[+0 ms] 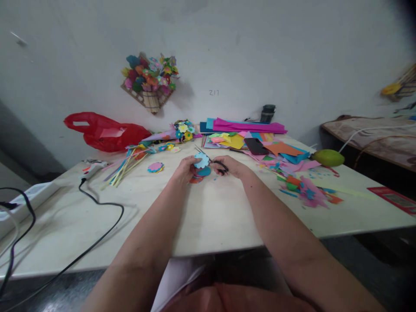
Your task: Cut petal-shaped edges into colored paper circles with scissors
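Between finger and thumb my left hand (184, 168) pinches a light blue paper flower (202, 160) with a scalloped edge. My right hand (229, 165) is closed around the black handles of a pair of scissors (220, 166). The scissors' blades point up and left, just behind the flower's right edge; whether they touch the paper I cannot tell. Under the flower lie round paper pieces, one darker blue disc (204, 171) and one orange-red piece (196, 180). Left of my left hand is a small stack of scalloped paper flowers (156, 167), pink on top.
Paper scraps (308, 190) and coloured sheets (286, 149) spread over the right side, with a phone (256, 146) and a green fruit (329, 157). At left are paper strips (121, 167), a red bag (107, 134), a power strip (35, 197) and a black cable (97, 201).
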The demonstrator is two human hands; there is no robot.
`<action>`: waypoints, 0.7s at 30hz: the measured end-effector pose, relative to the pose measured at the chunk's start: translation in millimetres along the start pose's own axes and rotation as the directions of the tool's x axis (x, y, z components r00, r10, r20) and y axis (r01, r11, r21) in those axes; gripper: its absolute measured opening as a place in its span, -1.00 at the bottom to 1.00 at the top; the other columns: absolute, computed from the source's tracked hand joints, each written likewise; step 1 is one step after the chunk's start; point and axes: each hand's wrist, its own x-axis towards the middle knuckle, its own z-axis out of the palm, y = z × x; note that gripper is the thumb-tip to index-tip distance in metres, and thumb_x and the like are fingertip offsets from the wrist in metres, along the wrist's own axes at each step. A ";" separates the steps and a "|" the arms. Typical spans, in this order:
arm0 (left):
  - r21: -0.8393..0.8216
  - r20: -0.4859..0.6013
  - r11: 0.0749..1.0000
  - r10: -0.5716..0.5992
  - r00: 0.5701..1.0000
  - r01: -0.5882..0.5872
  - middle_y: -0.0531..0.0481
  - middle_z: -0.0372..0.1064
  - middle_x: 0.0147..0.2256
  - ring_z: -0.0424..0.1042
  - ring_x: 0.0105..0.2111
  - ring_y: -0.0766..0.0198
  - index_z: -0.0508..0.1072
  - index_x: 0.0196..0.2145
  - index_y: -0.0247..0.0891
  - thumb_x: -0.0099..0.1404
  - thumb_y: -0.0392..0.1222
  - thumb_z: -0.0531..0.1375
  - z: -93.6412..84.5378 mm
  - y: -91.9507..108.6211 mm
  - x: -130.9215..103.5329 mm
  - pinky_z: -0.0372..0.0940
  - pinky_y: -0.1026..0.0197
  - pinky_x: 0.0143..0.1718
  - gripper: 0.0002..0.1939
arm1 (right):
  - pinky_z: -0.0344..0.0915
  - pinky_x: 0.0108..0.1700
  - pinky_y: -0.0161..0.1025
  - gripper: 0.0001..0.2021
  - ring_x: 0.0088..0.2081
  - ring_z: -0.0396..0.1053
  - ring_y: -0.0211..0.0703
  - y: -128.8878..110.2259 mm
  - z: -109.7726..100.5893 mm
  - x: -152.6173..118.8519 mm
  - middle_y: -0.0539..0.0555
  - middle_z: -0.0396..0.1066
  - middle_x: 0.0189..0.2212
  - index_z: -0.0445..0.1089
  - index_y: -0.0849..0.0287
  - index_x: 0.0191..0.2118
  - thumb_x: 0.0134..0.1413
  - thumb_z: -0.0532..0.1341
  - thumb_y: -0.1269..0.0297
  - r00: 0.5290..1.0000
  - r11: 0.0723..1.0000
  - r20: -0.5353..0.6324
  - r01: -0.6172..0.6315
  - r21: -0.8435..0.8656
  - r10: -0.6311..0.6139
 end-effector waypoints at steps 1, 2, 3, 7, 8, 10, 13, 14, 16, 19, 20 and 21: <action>0.003 0.005 1.000 0.000 1.000 0.000 -0.05 0.47 -0.49 0.45 -0.54 0.33 0.44 -0.39 -0.37 0.05 -0.44 0.28 -0.3 -0.1 0.1 0.44 0.29 -0.46 -0.86 | -0.07 -0.70 -0.42 -0.79 -0.70 0.20 -0.39 0.0 0.3 0.4 -0.06 0.34 -0.68 0.33 0.22 -0.48 0.06 0.31 0.26 1.000 1.000 -0.004 -0.004 -0.002 0.004; 0.007 0.010 1.000 -0.002 1.000 0.002 -0.05 0.47 -0.49 0.45 -0.54 0.33 0.44 -0.39 -0.37 0.05 -0.44 0.28 -0.6 -0.2 0.2 0.44 0.29 -0.45 -0.87 | -0.08 -0.70 -0.41 -0.79 -0.70 0.20 -0.39 0.1 0.5 0.9 -0.06 0.34 -0.68 0.33 0.22 -0.48 0.06 0.31 0.26 1.000 1.000 -0.006 -0.006 -0.005 0.006; 0.010 0.015 1.000 -0.003 1.000 0.003 -0.05 0.47 -0.48 0.45 -0.53 0.33 0.44 -0.38 -0.36 0.06 -0.44 0.28 -1.0 -0.3 0.4 0.44 0.29 -0.45 -0.87 | -0.08 -0.70 -0.41 -0.80 -0.70 0.20 -0.39 0.4 0.6 1.4 -0.06 0.34 -0.68 0.33 0.22 -0.47 0.06 0.31 0.25 1.000 1.000 -0.008 -0.006 -0.008 0.006; 0.015 0.016 1.000 -0.015 1.000 0.015 -0.02 0.47 -0.47 0.45 -0.51 0.34 0.44 -0.36 -0.35 0.05 -0.42 0.30 -2.1 -1.1 1.7 0.45 0.29 -0.42 -0.84 | -0.07 -0.70 -0.41 -0.80 -0.70 0.20 -0.38 1.8 0.9 3.6 -0.07 0.34 -0.68 0.34 0.22 -0.46 0.06 0.31 0.24 1.000 1.000 -0.020 -0.009 -0.012 0.009; 0.018 0.014 1.000 -0.022 1.000 0.021 -0.02 0.47 -0.47 0.45 -0.51 0.34 0.44 -0.36 -0.35 0.05 -0.42 0.31 -2.2 -1.3 2.2 0.45 0.30 -0.42 -0.83 | -0.07 -0.70 -0.41 -0.80 -0.70 0.20 -0.38 2.2 0.9 4.1 -0.07 0.33 -0.68 0.34 0.22 -0.46 0.06 0.31 0.24 1.000 1.000 -0.022 -0.012 -0.011 0.012; 0.024 0.016 0.999 -0.038 0.999 0.037 -0.02 0.47 -0.48 0.45 -0.51 0.33 0.43 -0.36 -0.35 0.04 -0.40 0.33 -2.4 -1.7 3.1 0.44 0.31 -0.43 -0.82 | -0.08 -0.70 -0.41 -0.79 -0.70 0.20 -0.38 3.2 0.8 5.0 -0.07 0.33 -0.68 0.34 0.22 -0.45 0.05 0.32 0.22 1.000 1.000 -0.021 -0.009 -0.008 0.009; 0.023 0.018 0.999 -0.049 0.999 0.049 -0.01 0.45 -0.49 0.45 -0.51 0.34 0.42 -0.35 -0.35 0.03 -0.39 0.34 -2.4 -2.2 3.6 0.43 0.33 -0.44 -0.79 | -0.09 -0.70 -0.41 -0.76 -0.70 0.20 -0.39 5.2 0.1 6.0 -0.07 0.33 -0.67 0.34 0.22 -0.45 0.01 0.34 0.19 1.000 1.000 -0.011 0.012 -0.009 -0.012; 0.021 0.017 0.999 -0.049 0.999 0.048 -0.01 0.45 -0.49 0.45 -0.52 0.34 0.42 -0.35 -0.35 0.03 -0.39 0.34 -2.3 -2.2 3.5 0.43 0.33 -0.44 -0.79 | -0.09 -0.70 -0.41 -0.76 -0.70 0.20 -0.39 5.8 -0.1 6.2 -0.08 0.33 -0.67 0.34 0.22 -0.45 0.00 0.35 0.18 1.000 1.000 -0.009 0.019 -0.012 -0.019; 0.018 0.016 0.999 -0.047 0.999 0.046 0.00 0.45 -0.49 0.45 -0.52 0.35 0.42 -0.34 -0.35 0.03 -0.40 0.35 -2.0 -2.0 2.7 0.42 0.35 -0.46 -0.77 | -0.09 -0.70 -0.41 -0.74 -0.70 0.20 -0.39 6.7 -0.5 6.5 -0.08 0.33 -0.67 0.34 0.22 -0.45 -0.03 0.37 0.17 1.000 1.000 -0.010 0.023 -0.020 -0.024; 0.012 0.018 0.999 -0.049 0.999 0.049 0.00 0.46 -0.48 0.45 -0.53 0.35 0.42 -0.33 -0.34 0.04 -0.41 0.34 -1.3 -1.2 1.2 0.41 0.35 -0.47 -0.77 | -0.08 -0.70 -0.41 -0.74 -0.70 0.19 -0.39 6.5 -0.4 6.6 -0.08 0.33 -0.67 0.33 0.22 -0.46 -0.03 0.37 0.17 1.000 0.999 -0.015 0.017 -0.030 -0.017; 0.006 0.015 0.999 -0.053 0.998 0.053 0.00 0.46 -0.48 0.45 -0.53 0.35 0.41 -0.33 -0.34 0.04 -0.41 0.34 -1.0 -0.9 0.9 0.41 0.35 -0.47 -0.77 | -0.08 -0.70 -0.40 -0.73 -0.70 0.19 -0.39 6.0 -0.3 6.3 -0.08 0.33 -0.67 0.33 0.22 -0.46 -0.03 0.37 0.17 1.000 0.999 -0.016 0.014 -0.030 -0.014; -0.003 0.009 0.998 -0.058 0.998 0.058 0.01 0.45 -0.49 0.45 -0.53 0.35 0.41 -0.33 -0.33 0.05 -0.42 0.33 -0.7 -0.7 0.6 0.41 0.34 -0.47 -0.78 | -0.08 -0.70 -0.40 -0.73 -0.70 0.18 -0.39 5.4 -0.1 5.9 -0.08 0.32 -0.68 0.33 0.22 -0.46 -0.02 0.37 0.17 1.000 1.000 -0.017 0.013 -0.028 -0.013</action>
